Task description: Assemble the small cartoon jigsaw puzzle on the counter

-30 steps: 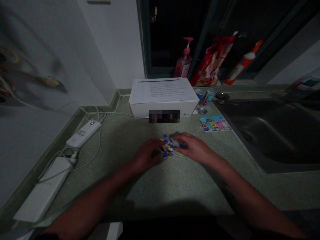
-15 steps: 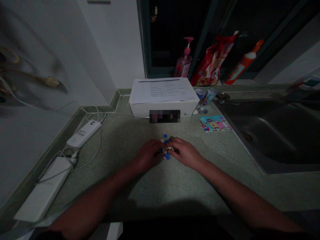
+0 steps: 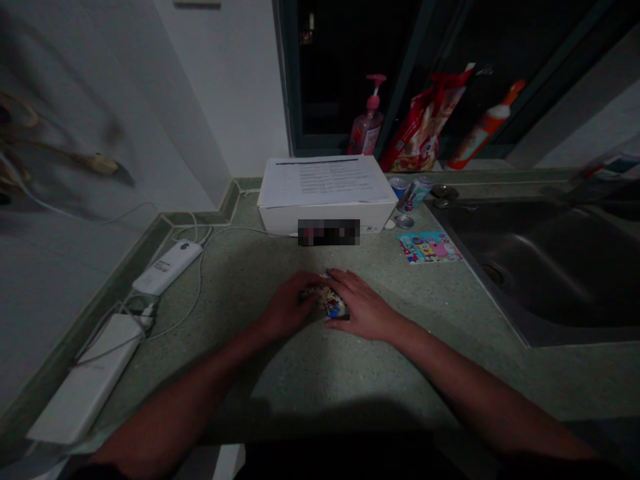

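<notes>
"Going left to right, what's your first entry?"

"Your left hand: curved over the puzzle pieces, touching them; grasp unclear."

"Their location?"

"Lower centre of the tabletop, between your hands."

"Next?"

"Your right hand: fingers spread on those pieces; grasp unclear."

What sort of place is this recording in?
Probably a home kitchen: a stainless steel sink is set into a speckled stone countertop, and a pump soap bottle stands by the window.

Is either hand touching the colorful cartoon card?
No, the cartoon card lies on the counter beyond the right hand, apart from it and from the left hand.
</notes>
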{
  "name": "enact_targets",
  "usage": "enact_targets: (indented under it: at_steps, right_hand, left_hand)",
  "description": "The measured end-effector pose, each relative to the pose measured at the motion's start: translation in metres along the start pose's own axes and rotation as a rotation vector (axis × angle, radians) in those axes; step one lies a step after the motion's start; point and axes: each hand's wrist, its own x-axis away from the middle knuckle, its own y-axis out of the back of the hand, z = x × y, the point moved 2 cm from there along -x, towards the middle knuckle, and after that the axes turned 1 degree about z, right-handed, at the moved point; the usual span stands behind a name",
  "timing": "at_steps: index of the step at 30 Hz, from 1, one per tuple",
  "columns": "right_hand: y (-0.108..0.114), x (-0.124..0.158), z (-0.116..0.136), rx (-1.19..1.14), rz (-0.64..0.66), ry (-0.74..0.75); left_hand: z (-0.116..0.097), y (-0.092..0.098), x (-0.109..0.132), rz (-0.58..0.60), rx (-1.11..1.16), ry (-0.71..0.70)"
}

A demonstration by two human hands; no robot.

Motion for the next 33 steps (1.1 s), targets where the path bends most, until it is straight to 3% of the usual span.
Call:
enact_targets:
  at_steps: [7,11,16,22,25,28,33]
  right_hand:
    - [0.001,-0.008,-0.002,0.015,-0.054,0.016]
    - [-0.002,-0.009,-0.006,0.009,-0.115,0.028]
    - [0.0,-0.008,-0.007,-0.07,-0.195,0.035]
    - [0.023,-0.003,-0.008,-0.104,-0.236,-0.03]
    - [0.042,0.0,-0.012,-0.103,-0.217,-0.09]
    - [0.059,0.006,-0.016,-0.069,-0.146,-0.18]
    - [0.059,0.026,-0.02,-0.007,0.035,-0.082]
  left_hand:
    - [0.001,0.035,0.004,0.224,-0.304,-0.157]
    - [0.009,0.042,0.009,0.277,-0.403,-0.182]
    - [0.009,0.028,0.008,0.266,-0.37,-0.153]
    - [0.008,-0.001,0.005,0.136,-0.24,-0.148]
    - [0.009,-0.006,0.007,0.108,-0.197,-0.164]
    - [0.006,0.004,0.007,0.11,-0.241,-0.159]
    - [-0.005,0.027,0.006,0.299,-0.333,-0.256]
